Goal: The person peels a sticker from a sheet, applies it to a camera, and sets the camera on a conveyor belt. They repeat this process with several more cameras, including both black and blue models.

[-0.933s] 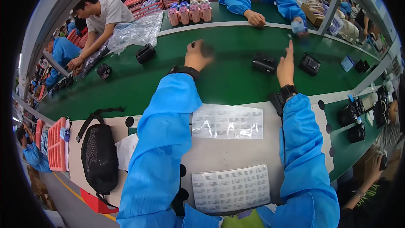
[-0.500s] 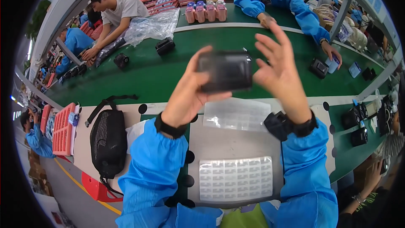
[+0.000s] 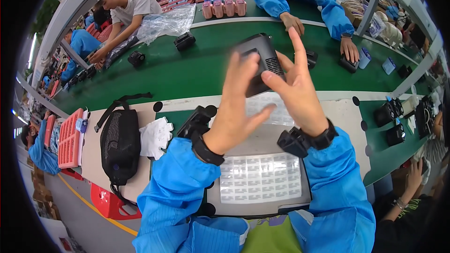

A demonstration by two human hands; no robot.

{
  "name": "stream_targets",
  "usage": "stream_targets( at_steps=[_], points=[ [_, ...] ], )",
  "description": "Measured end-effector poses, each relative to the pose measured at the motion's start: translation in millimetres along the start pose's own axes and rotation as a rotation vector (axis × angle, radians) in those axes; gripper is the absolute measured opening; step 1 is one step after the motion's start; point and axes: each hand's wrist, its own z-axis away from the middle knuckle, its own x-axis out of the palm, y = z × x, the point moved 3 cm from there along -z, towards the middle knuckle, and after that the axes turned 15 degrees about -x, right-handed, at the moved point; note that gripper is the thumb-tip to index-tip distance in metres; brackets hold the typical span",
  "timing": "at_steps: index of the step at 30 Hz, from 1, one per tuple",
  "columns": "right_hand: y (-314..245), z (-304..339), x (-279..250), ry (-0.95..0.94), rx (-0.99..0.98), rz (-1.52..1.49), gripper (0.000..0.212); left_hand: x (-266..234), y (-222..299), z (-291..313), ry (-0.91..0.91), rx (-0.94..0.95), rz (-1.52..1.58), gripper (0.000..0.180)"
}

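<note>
I hold a black box-shaped device [image 3: 260, 59] with a ribbed vent face up in front of me. My left hand [image 3: 237, 107] grips it from the left side. My right hand [image 3: 294, 89] touches its right side with the fingers spread and the index finger pointing up. Both arms wear blue sleeves and black wrist bands. Below my hands lies a grey tray [image 3: 262, 201] with a sheet of small white labels [image 3: 260, 178]. A second clear label sheet [image 3: 269, 107] lies just beyond it, partly hidden by my hands.
A green conveyor belt [image 3: 197, 72] carries several black devices [image 3: 184, 41]. A black bag [image 3: 120, 143] and white gloves [image 3: 155, 136] lie at my left, beside a red crate [image 3: 70, 138]. Other people in blue and white work across the belt. Pink bottles [image 3: 224, 7] stand at the far edge.
My hands reached out to the belt, took a black device and brought it up close. Since half a second ago I have turned it so its vent face shows.
</note>
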Motion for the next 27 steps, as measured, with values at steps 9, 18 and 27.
stream_targets(
  at_steps=[9,18,27],
  points=[
    [-1.2,-5.4,-33.6,-0.348,0.072,0.178,0.096,-6.7,-22.6,-2.1,-0.645,-1.044,1.078,0.048],
    [-1.5,4.5,-5.8,-0.042,-0.358,0.441,0.081,1.8,-11.2,1.4,-0.276,-0.92,1.26,0.04],
    [-44.7,13.0,-7.8,0.109,-0.189,0.265,0.018,-25.2,11.3,-9.0,-0.246,-0.911,1.101,0.043]
  ],
)
